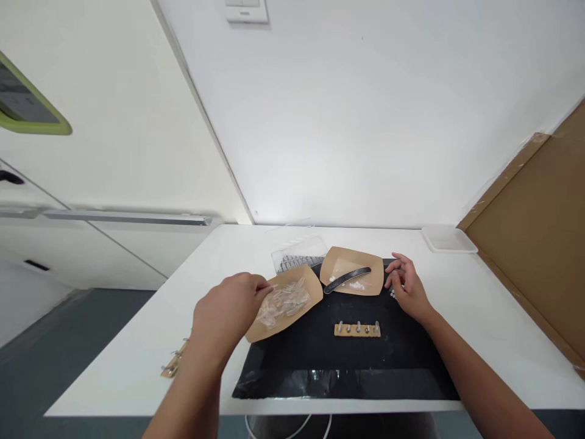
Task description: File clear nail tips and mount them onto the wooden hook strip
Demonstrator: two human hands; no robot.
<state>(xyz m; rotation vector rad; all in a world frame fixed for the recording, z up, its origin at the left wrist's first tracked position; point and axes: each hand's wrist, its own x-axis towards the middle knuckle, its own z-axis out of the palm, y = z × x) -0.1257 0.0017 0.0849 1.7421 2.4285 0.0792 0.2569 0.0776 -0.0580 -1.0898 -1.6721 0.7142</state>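
Note:
My left hand [233, 305] is over the left brown paper tray [313, 286], thumb and fingertips pinched at the edge of a heap of clear nail tips [289, 300]. A clear tip seems to be between those fingertips, though it blends with the heap. My right hand [408, 289] rests at the right edge of the black mat [301, 360], fingers loosely curved and apart, beside some small white dots [392, 294] partly hidden by it. On the mat lies a wooden strip [357, 331] with several upright posts, some appearing to carry clear tips.
A dark curved nail file [347, 279] lies across the second paper tray [375, 268], which holds small white bits. Behind are clear plastic packs [299, 253]. A shallow clear container [448, 239] stands back right, near a cardboard panel [530, 244]. Another post strip [172, 361] lies left.

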